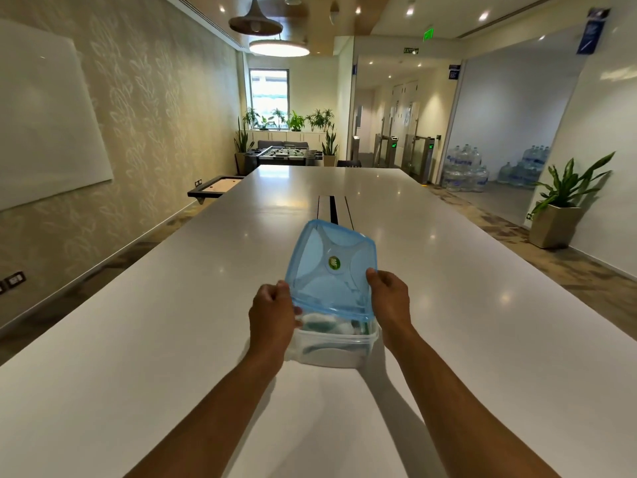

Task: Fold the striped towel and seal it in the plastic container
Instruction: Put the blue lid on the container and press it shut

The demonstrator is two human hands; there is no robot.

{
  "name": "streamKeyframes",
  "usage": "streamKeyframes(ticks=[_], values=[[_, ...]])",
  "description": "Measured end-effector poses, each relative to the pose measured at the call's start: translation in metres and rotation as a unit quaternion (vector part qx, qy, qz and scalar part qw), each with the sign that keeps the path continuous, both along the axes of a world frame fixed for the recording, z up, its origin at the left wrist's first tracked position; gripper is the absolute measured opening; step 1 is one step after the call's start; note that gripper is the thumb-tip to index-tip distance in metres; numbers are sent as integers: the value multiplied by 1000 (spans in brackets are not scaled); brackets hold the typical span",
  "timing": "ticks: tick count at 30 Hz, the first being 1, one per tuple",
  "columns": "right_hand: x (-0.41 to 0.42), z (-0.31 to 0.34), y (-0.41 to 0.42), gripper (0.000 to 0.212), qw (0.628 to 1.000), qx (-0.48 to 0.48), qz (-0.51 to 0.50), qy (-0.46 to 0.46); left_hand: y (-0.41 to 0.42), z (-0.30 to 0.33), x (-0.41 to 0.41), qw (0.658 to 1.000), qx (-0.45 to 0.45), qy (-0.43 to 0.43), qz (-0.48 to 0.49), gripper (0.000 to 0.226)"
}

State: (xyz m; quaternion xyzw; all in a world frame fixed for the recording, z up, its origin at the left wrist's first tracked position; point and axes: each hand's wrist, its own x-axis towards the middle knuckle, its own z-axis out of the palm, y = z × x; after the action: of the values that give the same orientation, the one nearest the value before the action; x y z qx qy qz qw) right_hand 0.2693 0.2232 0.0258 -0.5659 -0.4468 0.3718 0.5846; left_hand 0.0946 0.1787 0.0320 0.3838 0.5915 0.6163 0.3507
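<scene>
One clear plastic container [331, 350] on white table [172, 339], one folded striped towel [322, 324] inside. One translucent blue square lid [332, 270] tilted above it, near edge low. Left hand [272, 313] and right hand [389, 298] both grip lid sides.

A: How were the hands?
B: Both arms reached forward; the left hand [272, 313] and right hand [389, 298] each pinched 1 side of the lid [331, 270], thumbs on top.
</scene>
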Motion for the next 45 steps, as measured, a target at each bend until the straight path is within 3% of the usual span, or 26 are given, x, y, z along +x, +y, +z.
streamKeyframes(ticks=[2,4,7,12,14,18,26,37,45], values=[[4,-4,1,29,1000,-19,-3,-11,-5,-12,-3,985,-24,169,19,37],[7,-10,3,26,999,-32,-1,-33,-9,-23,-7,963,-39,264,29,40],[10,-19,4,30,998,-42,-4,-55,-10,-36,-9,942,-59,328,30,39],[9,-25,4,34,995,-45,-15,-83,-7,-41,-8,934,-47,352,30,38],[10,-26,5,36,994,-54,-20,-97,-4,-41,-10,946,-42,323,5,39],[9,-30,5,36,992,-66,-22,-108,2,-43,-14,982,-63,168,-55,30],[12,-25,10,37,986,-87,-1,-141,10,-49,-24,988,-82,-23,-127,27],[14,-29,3,26,988,-75,19,-135,11,-55,-29,986,-65,-17,-154,19],[12,-26,1,40,974,-83,25,-208,8,-57,-29,985,-57,-7,-164,14]])
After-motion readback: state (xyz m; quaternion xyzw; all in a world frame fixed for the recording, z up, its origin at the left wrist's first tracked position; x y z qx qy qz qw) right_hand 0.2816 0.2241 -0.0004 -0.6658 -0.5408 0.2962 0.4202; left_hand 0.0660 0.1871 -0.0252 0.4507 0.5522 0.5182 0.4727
